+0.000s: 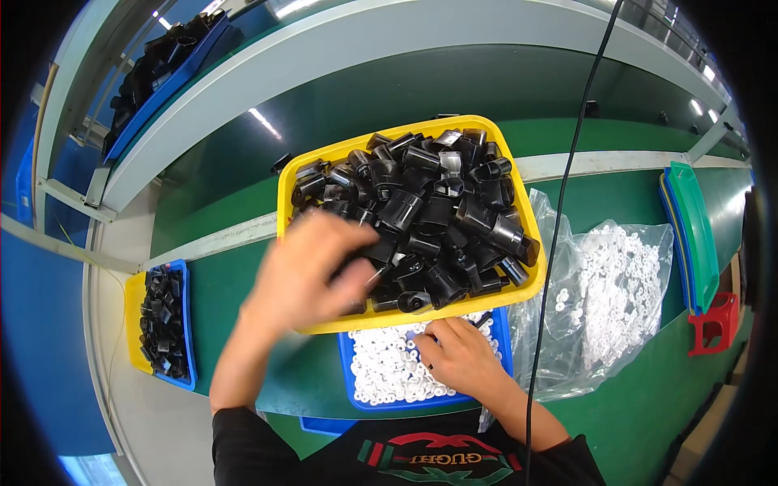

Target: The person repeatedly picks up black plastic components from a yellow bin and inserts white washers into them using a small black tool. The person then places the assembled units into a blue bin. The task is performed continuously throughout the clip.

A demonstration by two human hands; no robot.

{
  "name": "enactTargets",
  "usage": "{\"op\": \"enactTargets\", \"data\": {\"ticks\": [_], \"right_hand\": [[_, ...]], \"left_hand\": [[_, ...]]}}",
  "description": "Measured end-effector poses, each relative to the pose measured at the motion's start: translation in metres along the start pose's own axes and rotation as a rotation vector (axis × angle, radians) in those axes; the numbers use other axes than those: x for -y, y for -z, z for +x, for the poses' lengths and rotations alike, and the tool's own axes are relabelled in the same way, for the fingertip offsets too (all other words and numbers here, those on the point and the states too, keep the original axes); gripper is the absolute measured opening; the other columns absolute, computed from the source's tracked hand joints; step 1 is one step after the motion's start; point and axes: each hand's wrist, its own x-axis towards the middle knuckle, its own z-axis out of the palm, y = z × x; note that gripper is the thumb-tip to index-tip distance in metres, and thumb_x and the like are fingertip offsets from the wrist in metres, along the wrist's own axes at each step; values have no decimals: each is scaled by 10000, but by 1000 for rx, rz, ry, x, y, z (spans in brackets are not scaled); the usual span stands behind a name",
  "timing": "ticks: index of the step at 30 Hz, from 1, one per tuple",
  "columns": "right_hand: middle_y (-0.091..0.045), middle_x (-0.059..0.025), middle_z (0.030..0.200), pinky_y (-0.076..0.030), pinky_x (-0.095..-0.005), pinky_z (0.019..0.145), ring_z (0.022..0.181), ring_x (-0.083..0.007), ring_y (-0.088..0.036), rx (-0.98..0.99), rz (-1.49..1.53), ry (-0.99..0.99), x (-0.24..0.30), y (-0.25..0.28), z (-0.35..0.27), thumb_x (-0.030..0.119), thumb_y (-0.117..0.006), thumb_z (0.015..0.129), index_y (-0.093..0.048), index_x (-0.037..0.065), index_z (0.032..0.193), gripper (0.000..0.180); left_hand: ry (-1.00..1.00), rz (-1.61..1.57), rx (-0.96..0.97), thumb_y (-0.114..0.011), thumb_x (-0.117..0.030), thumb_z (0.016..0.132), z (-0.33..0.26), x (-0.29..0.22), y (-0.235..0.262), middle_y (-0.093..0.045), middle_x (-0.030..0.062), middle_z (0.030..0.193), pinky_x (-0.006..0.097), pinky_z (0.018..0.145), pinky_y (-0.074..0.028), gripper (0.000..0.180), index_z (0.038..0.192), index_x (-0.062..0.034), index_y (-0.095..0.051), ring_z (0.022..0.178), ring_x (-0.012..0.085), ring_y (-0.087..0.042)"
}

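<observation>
A yellow bin [531,285] heaped with glossy black plastic fittings [405,206] stands in front of me. My left hand [304,267], smeared by motion, hovers over its near left corner; thumb and index finger are apart, with nothing distinct between them. Close below the bin is a blue tray [350,381] of small white plastic rings [389,368]. Over the right part of this tray, my right hand [462,356] has its fingers bent down and pressed together among the rings. What they pinch, if anything, is hidden. A small black piece [484,318] shows beside its knuckles.
A clear plastic bag [559,356] of white rings lies on the right of the green table. Stacked trays [697,235] and a red stool [715,326] are beyond. At left stands another bin [188,356] of black parts. A black cable [559,215] hangs across the view.
</observation>
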Motion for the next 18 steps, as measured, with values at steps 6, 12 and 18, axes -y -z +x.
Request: {"op": "enactTargets", "data": {"ticks": [6,12,18], "right_hand": [[-543,-76,839,-496,-349,710,787,-238,-577,-53,49,44,3,0,4,101,-682,675,-634,31,854,198],[-538,-68,822,-494,-353,674,758,-233,-576,-50,112,93,4,5,3,105,-722,635,-626,42,842,237],[-564,-66,834,-502,-356,624,718,-236,-594,-99,166,97,5,15,3,83,-725,628,-633,42,884,276]], "left_hand": [[-8,146,107,-798,-148,690,-27,-53,-36,-605,75,995,348,712,-509,483,1137,-39,-651,811,231,-589],[-20,-54,24,-793,-49,665,-35,-52,-50,-637,80,992,344,738,-517,415,1061,-27,-669,873,254,-617],[-59,-346,-204,-795,-46,676,-53,-57,-57,-637,116,1015,369,788,-560,359,1017,-16,-687,1016,314,-656]]}}
